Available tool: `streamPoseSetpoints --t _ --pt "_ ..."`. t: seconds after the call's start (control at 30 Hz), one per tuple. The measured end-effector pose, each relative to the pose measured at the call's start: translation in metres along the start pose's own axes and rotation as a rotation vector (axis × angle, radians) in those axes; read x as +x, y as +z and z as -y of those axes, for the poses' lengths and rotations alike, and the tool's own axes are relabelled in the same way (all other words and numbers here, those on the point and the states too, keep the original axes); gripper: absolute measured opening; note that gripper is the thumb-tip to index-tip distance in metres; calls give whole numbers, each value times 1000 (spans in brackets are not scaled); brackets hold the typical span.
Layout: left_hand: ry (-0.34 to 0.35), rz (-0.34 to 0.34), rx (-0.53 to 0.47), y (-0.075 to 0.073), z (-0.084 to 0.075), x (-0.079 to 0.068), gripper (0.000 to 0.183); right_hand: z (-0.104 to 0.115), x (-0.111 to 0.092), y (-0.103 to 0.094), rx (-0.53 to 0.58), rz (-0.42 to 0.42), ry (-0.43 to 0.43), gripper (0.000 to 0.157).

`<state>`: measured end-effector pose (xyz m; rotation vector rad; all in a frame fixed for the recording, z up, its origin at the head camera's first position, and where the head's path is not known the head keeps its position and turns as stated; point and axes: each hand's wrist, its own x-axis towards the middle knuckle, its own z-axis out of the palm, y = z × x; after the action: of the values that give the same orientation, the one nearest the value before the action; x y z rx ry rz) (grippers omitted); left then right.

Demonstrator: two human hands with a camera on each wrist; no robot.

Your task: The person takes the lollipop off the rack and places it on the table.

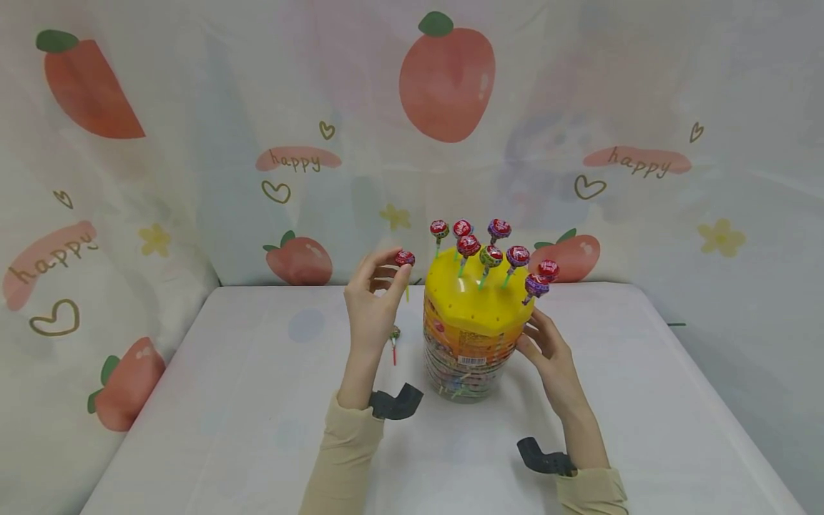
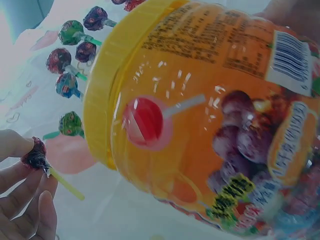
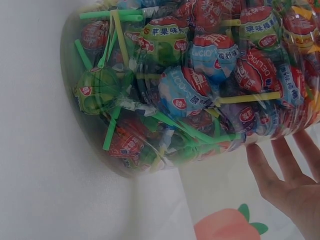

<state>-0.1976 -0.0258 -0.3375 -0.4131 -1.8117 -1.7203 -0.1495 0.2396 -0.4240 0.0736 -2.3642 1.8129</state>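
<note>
Pinched between the thumb and fingers of my left hand (image 1: 373, 304) is a lollipop (image 1: 405, 257) in a dark red wrapper. Its yellow stick (image 2: 67, 183) points down and away from the fingers in the left wrist view. To the right stands a clear plastic jar (image 1: 473, 368) with a yellow lid (image 1: 450, 286). Several wrapped lollipops (image 1: 491, 256) stand upright in holes in the lid. My right hand (image 1: 550, 357) rests its fingertips against the jar's right side, the fingers (image 3: 287, 162) spread and only lightly bent. Through the jar's wall many loose lollipops (image 3: 170, 45) show.
One more lollipop (image 1: 395, 333) with a red stick lies on the white table (image 1: 257, 400), partly behind my left hand. Further small holes show along the lid's front edge. A patterned cloth (image 1: 360, 107) hangs behind the table.
</note>
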Motion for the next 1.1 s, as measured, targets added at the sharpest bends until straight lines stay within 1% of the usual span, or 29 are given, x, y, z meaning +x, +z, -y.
streamPoseSetpoints --t 0.13,0.3,0.47,0.53,0.67,0.77,0.83,0.97,1.1 --pt "-30 -14 18 -6 8 -8 28 1 0 0 2 0 7 57" --pt "-95 -43 41 -13 21 -16 28 1 0 0 11 1 5 57" --pt "-140 -73 83 -18 33 -23 28 0 0 0 19 5 4 58" --pt "-158 -82 99 -20 34 -25 28 0 0 0 10 4 5 58" --pt "-195 -87 123 -23 26 -29 26 0 1 0 -11 -1 6 57" --pt "-206 -87 137 -26 21 -32 25 0 0 0 -1 -1 1 57" --pt "-210 -89 143 -28 25 -34 25 -1 0 0 14 2 -4 57" --pt "-217 -92 150 -32 37 -36 25 -2 0 0 12 4 -6 57" --pt "-254 -99 159 -36 47 -38 25 -2 0 -1 1 3 -3 57"
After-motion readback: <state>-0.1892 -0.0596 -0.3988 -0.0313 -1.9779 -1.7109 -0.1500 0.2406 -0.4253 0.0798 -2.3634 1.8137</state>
